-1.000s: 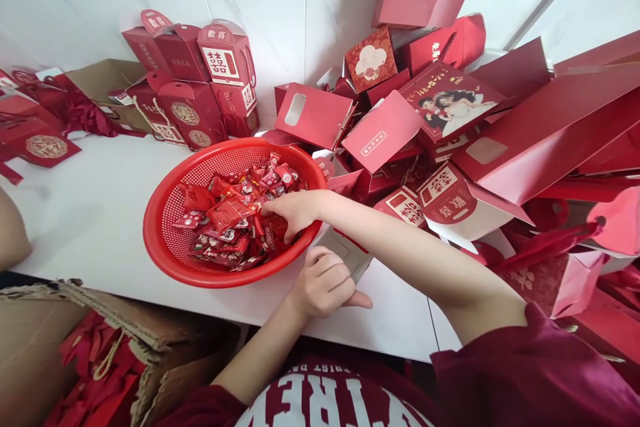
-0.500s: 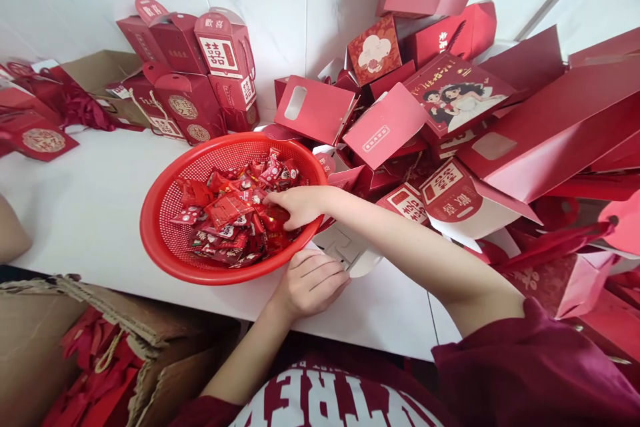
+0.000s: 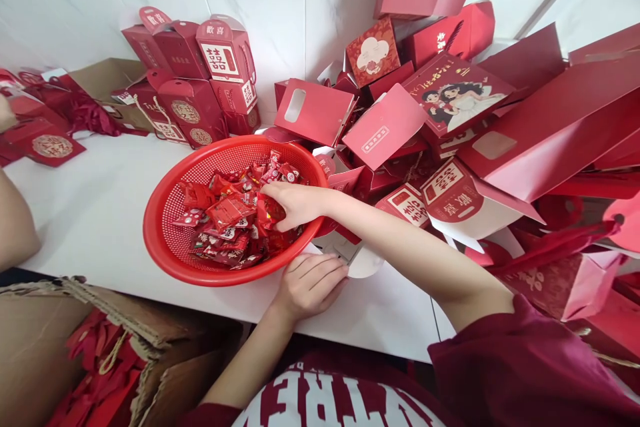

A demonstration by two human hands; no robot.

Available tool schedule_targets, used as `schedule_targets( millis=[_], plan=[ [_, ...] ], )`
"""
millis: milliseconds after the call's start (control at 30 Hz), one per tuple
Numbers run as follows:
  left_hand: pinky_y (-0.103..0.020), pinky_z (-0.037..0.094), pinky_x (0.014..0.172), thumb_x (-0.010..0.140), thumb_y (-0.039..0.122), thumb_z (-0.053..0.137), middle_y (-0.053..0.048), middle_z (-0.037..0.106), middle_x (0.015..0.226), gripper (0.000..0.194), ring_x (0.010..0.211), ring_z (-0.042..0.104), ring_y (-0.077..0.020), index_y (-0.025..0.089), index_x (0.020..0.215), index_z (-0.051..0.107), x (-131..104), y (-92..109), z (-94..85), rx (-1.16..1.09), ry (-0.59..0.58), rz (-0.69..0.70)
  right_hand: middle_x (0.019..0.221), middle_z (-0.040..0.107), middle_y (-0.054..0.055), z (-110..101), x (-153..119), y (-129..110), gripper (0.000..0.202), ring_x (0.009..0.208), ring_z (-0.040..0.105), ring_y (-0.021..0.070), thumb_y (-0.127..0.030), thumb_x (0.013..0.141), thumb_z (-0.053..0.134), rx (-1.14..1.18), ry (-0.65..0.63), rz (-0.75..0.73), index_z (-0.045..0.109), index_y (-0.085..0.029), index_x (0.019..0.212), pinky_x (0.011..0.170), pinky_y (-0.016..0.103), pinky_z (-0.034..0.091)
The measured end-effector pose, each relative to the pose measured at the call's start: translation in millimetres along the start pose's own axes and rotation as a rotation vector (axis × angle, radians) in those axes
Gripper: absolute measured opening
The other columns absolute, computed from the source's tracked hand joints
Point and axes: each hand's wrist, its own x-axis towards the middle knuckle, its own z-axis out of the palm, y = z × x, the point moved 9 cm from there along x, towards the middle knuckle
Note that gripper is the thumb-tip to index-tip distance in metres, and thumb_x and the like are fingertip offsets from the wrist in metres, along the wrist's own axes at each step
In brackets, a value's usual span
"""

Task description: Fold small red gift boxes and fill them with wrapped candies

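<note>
A red plastic basket point(image 3: 173, 260) with perforated walls holds many red wrapped candies point(image 3: 227, 213). My right hand point(image 3: 297, 205) is inside it at the right side, fingers closed on a shiny red candy packet point(image 3: 269, 211). Below the basket's rim, my left hand point(image 3: 314, 283) has its fingers curled over the near edge of an open paper gift box point(image 3: 363, 260). The box's white inside and rounded flap show beside my fingers; my right forearm and the basket cover part of it.
Red gift boxes point(image 3: 385, 127) lie heaped to the right. Folded boxes point(image 3: 190, 107) stand stacked against the wall at the back left. A torn cardboard carton point(image 3: 150, 333) with red bags is at the lower left. Another person's arm point(image 3: 15, 220) shows at the left edge.
My right hand has closed on a red candy packet and lifted it slightly. My left hand stays on the box. At the left, the other person's arm has moved further into view.
</note>
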Motion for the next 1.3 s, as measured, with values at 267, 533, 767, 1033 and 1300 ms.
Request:
schedule_targets(
  millis=[267,533,767,1033,1300],
  plan=[
    [-0.031,0.044,0.087,0.082,0.014,0.075,0.002,0.077,0.092,0.020,0.092,0.072,-0.0136,0.020,0.101,0.071,10,10,9.7,0.002,-0.007,0.034,0.123,0.057,0.010,-61,-74,-22,0.049,0.117,0.056,0.0218,-0.032,0.082,0.067,0.718,0.113,-0.002,0.044,-0.018,0.123,0.096,0.036,0.051],
    [-0.042,0.037,0.109,0.084,0.011,0.067,0.000,0.076,0.089,0.013,0.086,0.070,-0.0153,0.019,0.095,0.070,20,10,12.5,0.072,0.002,0.016,0.118,0.057,0.009,-47,-162,-32,0.083,0.098,0.062,0.0192,-0.046,0.077,0.077,1.196,0.017,0.077,0.034,-0.022,0.144,0.082,0.032,0.052],
    [-0.039,0.046,0.097,0.083,0.013,0.065,-0.003,0.074,0.082,0.004,0.084,0.068,-0.0178,0.017,0.082,0.064,19,4,16.0,0.069,-0.008,-0.026,0.124,0.053,0.009,-24,-167,-31,0.072,0.098,0.058,0.0141,-0.030,0.088,0.067,0.978,0.021,0.225,0.030,-0.023,0.150,0.085,0.030,0.051],
    [-0.038,0.043,0.100,0.081,0.012,0.066,-0.001,0.074,0.086,0.011,0.088,0.071,-0.0171,0.018,0.090,0.066,18,1,18.7,0.046,-0.040,-0.070,0.127,0.060,0.007,-67,-188,-31,0.065,0.110,0.060,0.0202,-0.025,0.082,0.070,0.487,0.150,0.284,0.043,-0.025,0.141,0.098,0.035,0.050],
    [-0.040,0.040,0.106,0.086,0.024,0.069,0.000,0.076,0.089,0.010,0.091,0.071,-0.0180,0.018,0.080,0.062,19,0,18.7,0.015,-0.044,-0.081,0.123,0.060,0.005,-65,-195,-6,0.057,0.106,0.064,0.0190,-0.028,0.075,0.077,0.499,0.226,0.398,0.048,-0.025,0.124,0.094,0.035,0.055]
  ],
)
